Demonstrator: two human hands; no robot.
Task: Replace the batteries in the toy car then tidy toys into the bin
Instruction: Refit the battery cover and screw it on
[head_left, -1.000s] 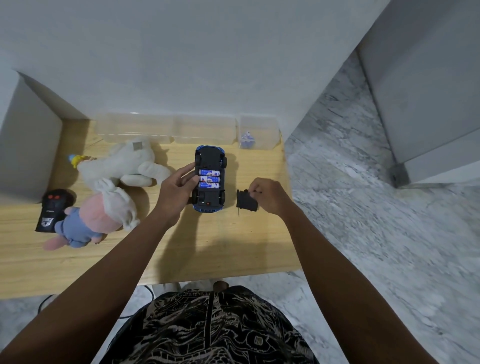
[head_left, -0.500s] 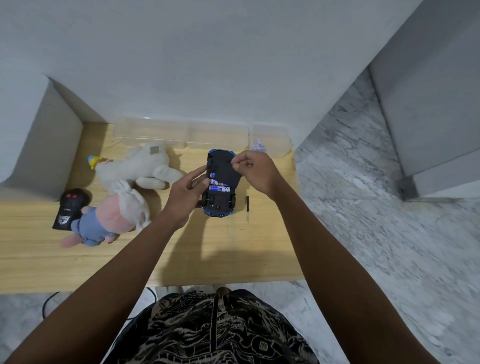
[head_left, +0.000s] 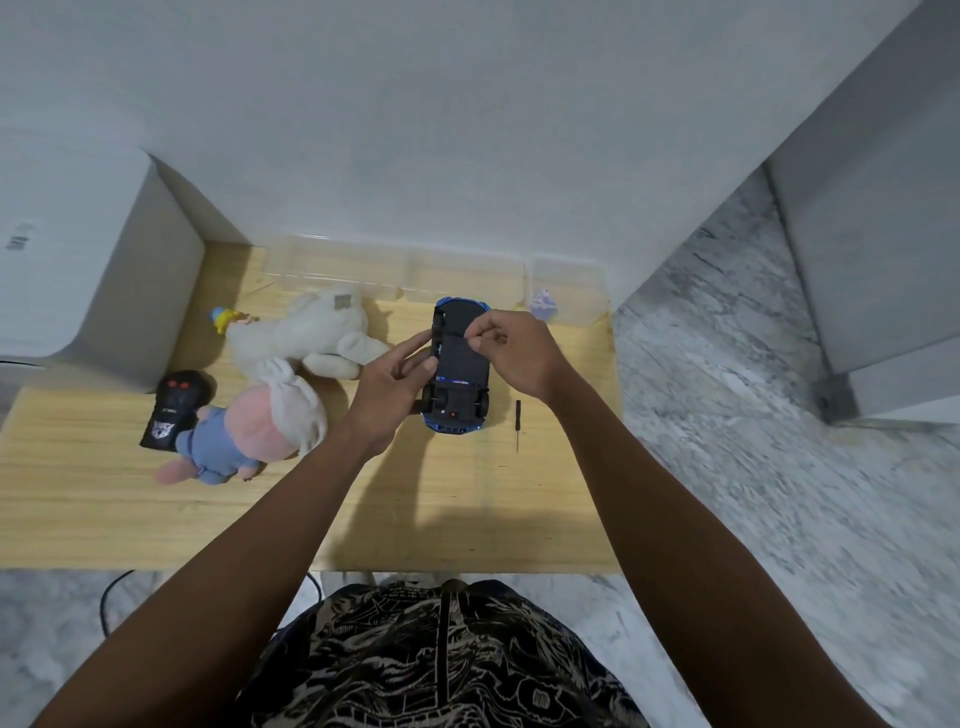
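The blue toy car (head_left: 456, 410) lies upside down on the wooden table (head_left: 415, 499), nose toward the wall. My left hand (head_left: 392, 387) grips the car's left side, fingers curled against it. Over the car's middle, my right hand (head_left: 514, 348) pinches the far edge of the black battery cover (head_left: 462, 361), which lies over the battery bay and hides most of the batteries. A thin blue strip shows at the cover's near edge. A small black screwdriver (head_left: 518, 418) lies on the table just right of the car.
A white plush (head_left: 306, 332), a pink and blue plush (head_left: 244, 431) and a black remote control (head_left: 169, 410) lie left of the car. Clear plastic bins (head_left: 337, 265) line the wall; the rightmost bin (head_left: 569, 291) holds a small purple item. The table ends at the right beside a marble floor.
My right hand lifted the black cover from the table right of the car and brought it onto the battery bay, covering the batteries. My left hand stayed on the car.
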